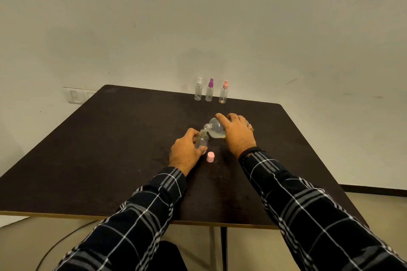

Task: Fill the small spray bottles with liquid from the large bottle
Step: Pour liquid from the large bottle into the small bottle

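My right hand (236, 133) grips the large clear bottle (215, 130), tipped on its side with its open mouth down to the left. That mouth sits right over the neck of a small open clear bottle (202, 139), which stands on the dark table (110, 149). My left hand (186, 152) holds this small bottle around its body. A pink cap (210, 157) stands on the table just in front of the small bottle. Three capped small spray bottles stand in a row at the far edge: white-topped (198, 89), purple-topped (209, 90) and pink-topped (223, 92).
A plain wall rises directly behind the table, with a wall socket (76, 96) at the left. The table's front edge is close to my body, and a black cable (57, 246) lies on the floor below left.
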